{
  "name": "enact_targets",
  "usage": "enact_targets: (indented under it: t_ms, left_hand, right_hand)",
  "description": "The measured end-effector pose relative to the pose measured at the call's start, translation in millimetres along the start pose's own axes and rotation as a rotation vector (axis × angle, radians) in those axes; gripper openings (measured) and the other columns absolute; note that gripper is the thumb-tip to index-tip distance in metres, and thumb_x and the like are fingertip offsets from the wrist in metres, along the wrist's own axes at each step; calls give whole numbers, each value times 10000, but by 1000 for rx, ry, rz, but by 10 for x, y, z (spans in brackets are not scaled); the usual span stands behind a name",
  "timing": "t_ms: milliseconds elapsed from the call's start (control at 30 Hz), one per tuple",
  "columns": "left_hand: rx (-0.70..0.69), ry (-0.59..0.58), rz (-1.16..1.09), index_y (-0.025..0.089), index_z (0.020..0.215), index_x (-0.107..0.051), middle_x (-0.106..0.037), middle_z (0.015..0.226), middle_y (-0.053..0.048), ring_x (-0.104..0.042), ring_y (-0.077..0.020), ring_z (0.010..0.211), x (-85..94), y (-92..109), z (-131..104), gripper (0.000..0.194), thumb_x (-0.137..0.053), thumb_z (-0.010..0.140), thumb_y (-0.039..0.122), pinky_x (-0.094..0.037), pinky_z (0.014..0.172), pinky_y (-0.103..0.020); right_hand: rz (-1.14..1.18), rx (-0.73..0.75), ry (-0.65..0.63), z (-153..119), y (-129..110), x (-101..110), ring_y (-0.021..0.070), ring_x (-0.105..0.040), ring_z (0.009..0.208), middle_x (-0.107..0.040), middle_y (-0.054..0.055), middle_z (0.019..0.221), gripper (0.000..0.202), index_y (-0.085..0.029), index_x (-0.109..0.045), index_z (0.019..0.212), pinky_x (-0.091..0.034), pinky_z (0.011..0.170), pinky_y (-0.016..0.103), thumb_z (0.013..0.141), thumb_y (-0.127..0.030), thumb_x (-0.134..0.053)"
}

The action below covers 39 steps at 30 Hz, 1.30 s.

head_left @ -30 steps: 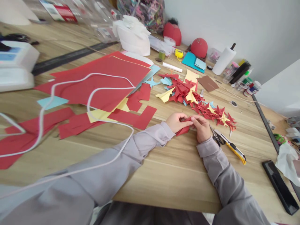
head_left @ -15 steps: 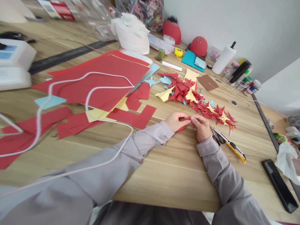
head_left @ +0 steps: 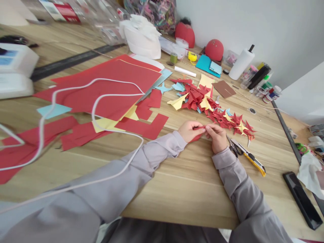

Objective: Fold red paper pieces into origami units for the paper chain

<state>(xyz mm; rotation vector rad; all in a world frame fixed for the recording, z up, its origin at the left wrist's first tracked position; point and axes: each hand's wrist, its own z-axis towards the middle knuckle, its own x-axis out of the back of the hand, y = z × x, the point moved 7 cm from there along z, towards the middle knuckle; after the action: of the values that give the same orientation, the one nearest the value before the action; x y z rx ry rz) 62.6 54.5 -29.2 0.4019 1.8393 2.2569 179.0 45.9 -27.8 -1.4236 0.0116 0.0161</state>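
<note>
a white wall backs the long wooden table [head_left: 192,189], strewn with red paper sheets [head_left: 108,87] and folded shapes [head_left: 202,99]. near its middle, left hand [head_left: 188,131] and right hand [head_left: 218,137] pinch a small red paper piece [head_left: 198,132].

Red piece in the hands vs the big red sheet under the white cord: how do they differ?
The folded red piece is small and creased, while the big red sheet is large and flat. The piece is pinched between the left hand and right hand; the sheet lies untouched on the table. Both are red paper.
</note>
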Motion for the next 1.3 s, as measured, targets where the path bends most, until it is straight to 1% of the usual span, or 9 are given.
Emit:
enact_targets:
  t_ms: [133, 300, 467, 667, 900, 1067, 1300]
  left_hand:
    - [19, 31, -25, 117, 684, -643, -645, 673, -29, -558, -138, 649, 19, 4, -2, 227, -600, 681, 340, -431, 649, -256]
    - [34, 10, -138, 114, 695, -648, -662, 707, -49, -580, -153, 701, 20, 27, 1, 277, -546, 725, 370, -442, 708, -272]
    - [14, 8, -91, 109, 708, -654, -661, 709, -47, -577, -147, 685, 17, 18, 3, 263, -577, 704, 360, -440, 690, -265]
    - [7, 18, -54, 109, 694, -652, -652, 682, -41, -559, -132, 641, 9, -7, 5, 227, -587, 692, 327, -430, 634, -246]
    - [16, 9, -88, 113, 684, -647, -638, 664, -24, -548, -123, 638, 11, 3, 7, 206, -585, 688, 309, -422, 643, -243]
    - [27, 51, -50, 112, 661, -645, -622, 622, -19, -527, -118, 601, 33, -15, 12, 217, -589, 681, 321, -406, 602, -240]
    - [15, 39, -24, 110, 681, -649, -628, 641, -25, -529, -120, 612, 29, -26, 17, 212, -576, 689, 309, -410, 612, -242]
  right_hand:
    - [-3, -8, 7, 3, 2, 4, 85, -462, 481, -561, -29, 558, 142, -201, -665, 705, -355, 438, 220, 660, -335, -660]
    - [13, -5, 20, 5, 3, 17, 79, -453, 456, -551, -38, 526, 139, -197, -661, 707, -346, 430, 219, 659, -328, -665]
    - [4, -19, 27, 4, 17, 24, 78, -454, 451, -552, -37, 515, 164, -182, -659, 710, -345, 430, 219, 653, -336, -667]
    - [10, -7, 10, 0, 18, 9, 78, -455, 456, -553, -36, 519, 144, -187, -659, 698, -344, 432, 218, 665, -328, -657]
    - [84, -38, -6, -5, 32, -1, 74, -477, 469, -563, -32, 533, 140, -182, -644, 699, -346, 429, 200, 697, -321, -631]
    - [64, -44, -5, -9, 43, 1, 61, -472, 461, -565, -46, 524, 132, -178, -627, 703, -349, 429, 182, 630, -263, -698]
    - [62, -59, -5, -4, 61, 3, 64, -469, 447, -562, -49, 508, 135, -176, -617, 694, -357, 423, 188, 633, -268, -695]
